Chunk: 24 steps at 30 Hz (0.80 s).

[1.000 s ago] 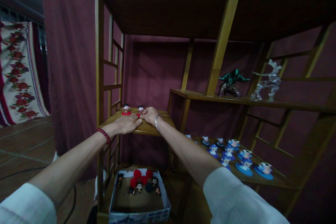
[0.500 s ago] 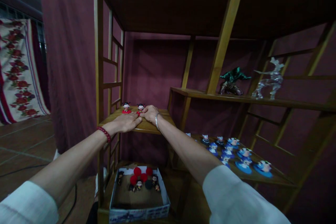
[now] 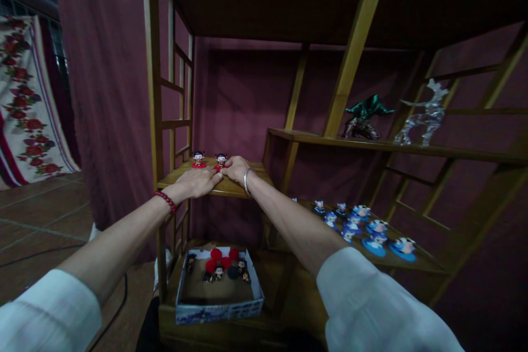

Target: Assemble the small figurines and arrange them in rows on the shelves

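Left hand [image 3: 200, 180] and right hand [image 3: 238, 169] close together at the foot of a black-haired figurine [image 3: 220, 160], upright on the shelf [image 3: 230, 188]; can't tell if either grips. Matching figurine [image 3: 198, 158] just left. Open box [image 3: 219, 312] below holds loose figurines [image 3: 218, 273], red round pieces [image 3: 216, 254].

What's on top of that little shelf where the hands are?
On the shelf are two black-haired figurines on red bases. The left hand and right hand cover part of the shelf and of one base, so what's under them can't be seen.
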Motion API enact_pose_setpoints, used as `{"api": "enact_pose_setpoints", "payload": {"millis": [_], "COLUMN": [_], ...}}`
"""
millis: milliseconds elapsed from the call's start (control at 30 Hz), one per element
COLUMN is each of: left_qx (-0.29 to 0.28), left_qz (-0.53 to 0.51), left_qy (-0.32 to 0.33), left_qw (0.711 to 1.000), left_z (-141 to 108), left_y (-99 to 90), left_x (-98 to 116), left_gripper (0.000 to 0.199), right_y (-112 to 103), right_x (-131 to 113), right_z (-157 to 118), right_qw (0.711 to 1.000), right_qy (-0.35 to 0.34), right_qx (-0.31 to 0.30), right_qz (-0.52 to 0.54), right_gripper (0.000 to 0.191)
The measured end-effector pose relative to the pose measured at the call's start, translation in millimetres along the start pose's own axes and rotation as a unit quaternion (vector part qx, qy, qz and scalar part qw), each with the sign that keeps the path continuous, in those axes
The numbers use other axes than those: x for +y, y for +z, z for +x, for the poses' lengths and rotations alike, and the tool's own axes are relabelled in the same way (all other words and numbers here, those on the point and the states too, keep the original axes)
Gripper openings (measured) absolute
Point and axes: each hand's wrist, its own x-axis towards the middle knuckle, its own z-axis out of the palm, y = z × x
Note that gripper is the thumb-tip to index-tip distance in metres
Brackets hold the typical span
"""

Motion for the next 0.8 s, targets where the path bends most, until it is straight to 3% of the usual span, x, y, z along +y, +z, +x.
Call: {"api": "enact_pose_setpoints", "payload": {"millis": [200, 433, 600, 800], "left_qx": [0.027, 0.146, 0.241, 0.313], "left_qz": [0.017, 0.017, -0.029, -0.061], "left_qy": [-0.031, -0.081, -0.042, 0.058], "left_qw": [0.999, 0.986, 0.969, 0.946], "left_z": [-4.9, -17.5, -30.1, -50.5], "left_y": [3.1, 10.9, 25.8, 52.5], "left_x": [-0.2, 4.5, 13.4, 29.4], "left_gripper": [0.059, 0.047, 0.04, 0.037], "right_y": [-2.7, -7.9, -5.1, 1.3], "right_x": [-4.6, -7.3, -4.1, 1.2], "right_z": [-7.7, -27.7, -40.8, -74.7], "right_qw": [1.0, 0.999, 0.988, 0.944], "right_qy": [-0.01, -0.032, -0.105, -0.257], "right_qx": [0.011, 0.031, 0.058, 0.126], "right_qz": [-0.018, 0.021, 0.099, 0.161], "right_gripper": [0.022, 0.025, 0.026, 0.024]}}
